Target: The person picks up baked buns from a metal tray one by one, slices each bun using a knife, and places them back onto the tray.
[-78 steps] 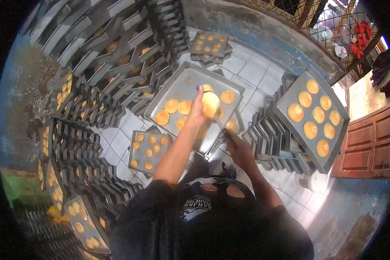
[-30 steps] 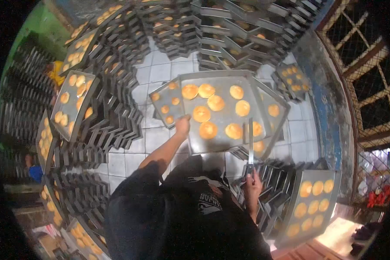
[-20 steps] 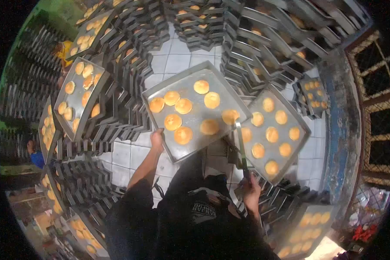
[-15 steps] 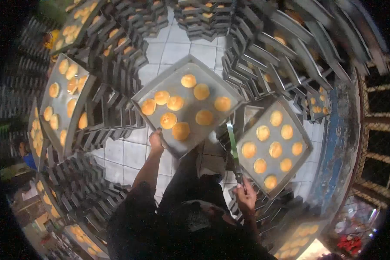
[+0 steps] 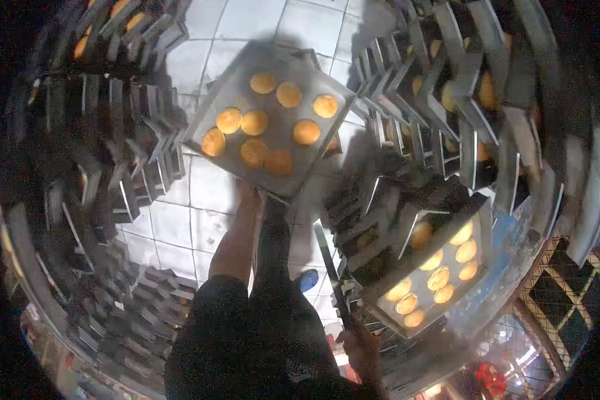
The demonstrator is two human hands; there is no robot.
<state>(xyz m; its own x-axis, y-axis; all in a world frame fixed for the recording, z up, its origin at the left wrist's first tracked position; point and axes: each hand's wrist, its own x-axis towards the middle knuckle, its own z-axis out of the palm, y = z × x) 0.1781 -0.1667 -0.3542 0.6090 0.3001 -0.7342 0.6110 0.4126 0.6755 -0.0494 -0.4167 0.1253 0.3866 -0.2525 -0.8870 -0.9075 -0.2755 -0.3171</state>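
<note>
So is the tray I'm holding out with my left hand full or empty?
Partly full: the tray in the left hand carries about eight golden buns.

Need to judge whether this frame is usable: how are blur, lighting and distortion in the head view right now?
Head view: heavy motion blur smears the stacked trays on the right; fisheye bends everything toward a dark rim; the tray of buns held by the left hand is lit and readable; the right hand with the long blade sits in shadow.

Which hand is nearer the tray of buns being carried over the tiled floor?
Left. The left hand grips the near edge of the tray. The right hand is well below it, by the body, holding a long flat tool.
</note>
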